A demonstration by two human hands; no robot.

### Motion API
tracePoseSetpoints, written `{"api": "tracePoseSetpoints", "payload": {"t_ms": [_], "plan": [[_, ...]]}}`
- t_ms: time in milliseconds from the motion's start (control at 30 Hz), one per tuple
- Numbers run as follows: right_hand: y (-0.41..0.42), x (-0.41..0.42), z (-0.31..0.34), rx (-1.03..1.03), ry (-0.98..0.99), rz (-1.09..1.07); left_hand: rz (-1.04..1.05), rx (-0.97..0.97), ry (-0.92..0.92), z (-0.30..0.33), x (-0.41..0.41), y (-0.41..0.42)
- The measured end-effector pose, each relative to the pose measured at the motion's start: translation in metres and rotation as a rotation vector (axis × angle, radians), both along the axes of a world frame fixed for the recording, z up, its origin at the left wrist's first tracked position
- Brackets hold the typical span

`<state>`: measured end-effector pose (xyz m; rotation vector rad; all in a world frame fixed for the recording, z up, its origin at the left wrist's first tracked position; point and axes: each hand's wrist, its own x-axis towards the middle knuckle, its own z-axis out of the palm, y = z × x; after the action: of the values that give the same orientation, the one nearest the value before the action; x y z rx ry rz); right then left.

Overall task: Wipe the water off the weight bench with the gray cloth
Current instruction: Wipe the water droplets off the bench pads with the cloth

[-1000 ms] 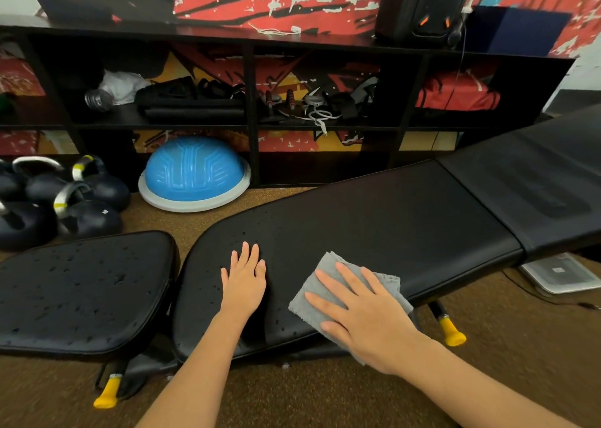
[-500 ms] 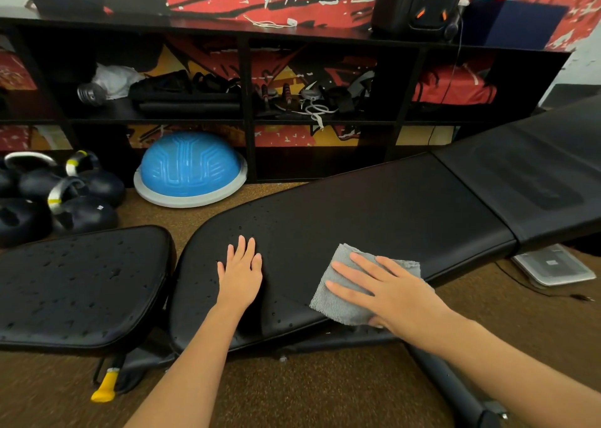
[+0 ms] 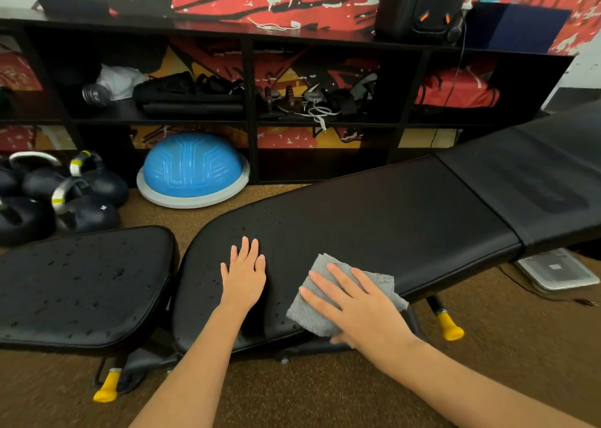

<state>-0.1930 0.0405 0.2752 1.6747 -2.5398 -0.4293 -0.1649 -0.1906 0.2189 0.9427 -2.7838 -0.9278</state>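
The gray cloth (image 3: pixel 338 292) is pressed flat against the near edge of the black bench (image 3: pixel 374 219) back pad by the right hand (image 3: pixel 364 307), fingers straight and spread over it, nothing gripped. The left hand (image 3: pixel 244 271) is laid palm-down just beside the cloth, fingers extended. Water droplets are seen on the pad around the left hand and across the separate seat pad (image 3: pixel 81 284).

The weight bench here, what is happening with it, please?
A person is wiping it dry. The right hand presses a gray cloth flat on the long back pad, while the left hand rests flat beside it. Water drops show on the pad's left end and on the seat pad.
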Motion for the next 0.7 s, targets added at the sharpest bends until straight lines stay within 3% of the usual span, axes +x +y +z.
{"api": "tracePoseSetpoints", "payload": {"t_ms": [700], "plan": [[-0.042, 0.0, 0.018, 0.114, -0.175, -0.088, -0.031, -0.029, -0.007, -0.001, 0.011, -0.001]]}}
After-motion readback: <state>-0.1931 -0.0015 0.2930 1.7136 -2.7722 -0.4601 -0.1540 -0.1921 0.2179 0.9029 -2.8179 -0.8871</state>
